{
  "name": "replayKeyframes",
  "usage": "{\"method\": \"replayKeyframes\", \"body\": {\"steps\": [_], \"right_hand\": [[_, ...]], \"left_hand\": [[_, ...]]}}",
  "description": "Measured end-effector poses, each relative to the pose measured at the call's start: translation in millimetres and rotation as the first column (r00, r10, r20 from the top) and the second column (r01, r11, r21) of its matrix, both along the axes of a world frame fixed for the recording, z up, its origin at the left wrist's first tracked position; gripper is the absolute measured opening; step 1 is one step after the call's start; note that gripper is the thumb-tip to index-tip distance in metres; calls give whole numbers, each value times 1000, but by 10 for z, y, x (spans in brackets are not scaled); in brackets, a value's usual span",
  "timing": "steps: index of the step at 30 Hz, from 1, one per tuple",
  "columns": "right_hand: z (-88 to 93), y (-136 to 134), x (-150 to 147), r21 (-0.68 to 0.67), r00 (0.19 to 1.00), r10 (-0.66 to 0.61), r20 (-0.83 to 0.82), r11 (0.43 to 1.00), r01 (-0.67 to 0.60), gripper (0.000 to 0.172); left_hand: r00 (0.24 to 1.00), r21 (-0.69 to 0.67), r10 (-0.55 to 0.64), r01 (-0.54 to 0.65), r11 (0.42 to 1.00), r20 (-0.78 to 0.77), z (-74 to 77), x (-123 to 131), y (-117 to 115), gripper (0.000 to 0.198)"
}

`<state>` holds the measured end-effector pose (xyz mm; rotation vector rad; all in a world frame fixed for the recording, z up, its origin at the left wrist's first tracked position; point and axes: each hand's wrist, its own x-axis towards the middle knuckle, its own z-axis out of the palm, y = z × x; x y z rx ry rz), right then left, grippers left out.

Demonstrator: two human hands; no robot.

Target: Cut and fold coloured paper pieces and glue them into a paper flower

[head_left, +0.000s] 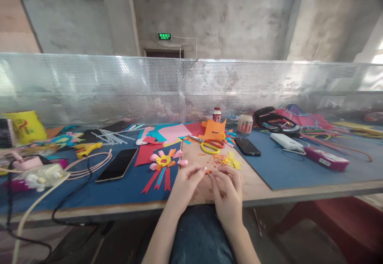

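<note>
1. Right at the near edge of the table (299,194), both hands were bunched together over the bare wooden board, basically dead centre in front of the person's lap.
2. Left hand (186,181) and right hand (227,184) were each pinched shut on the same tiny orange paper scrap (208,171), fingertips meeting from either side. Neither one was open.
3. That scrap sat exactly between the two hands, just above the board, so neither hand was really "nearer". It was shared. Its long axis looked roughly left to right, running from one set of fingertips to the other, though it was honestly too small to be sure.
4. Just beyond the hands, further onto the table, there was a little heap of yellow and orange clippings (227,160), close but not touching the fingers.
5. Yellow-handled scissors (209,146) lay past that heap, blades pointing away to the left, near a folded orange sheet (214,130).
6. Off to the left of the left hand lay a finished paper flower (165,161) with red and blue ribbon tails, lying flat on the blue mat.
7. Two phones were lying flat: one black phone (117,164) left of the flower, another dark phone (247,146) to the right of the scissors, both well apart from the hands.
</note>
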<state>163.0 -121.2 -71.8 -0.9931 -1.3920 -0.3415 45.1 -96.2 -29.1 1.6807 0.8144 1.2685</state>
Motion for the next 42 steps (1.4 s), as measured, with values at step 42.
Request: {"method": "replayKeyframes", "body": {"steps": [42], "right_hand": [[62, -44, 60, -128, 945, 229, -234, 956, -264, 9]], "left_hand": [[999, 9, -33, 33, 999, -11, 12, -1, -19, 17]]}}
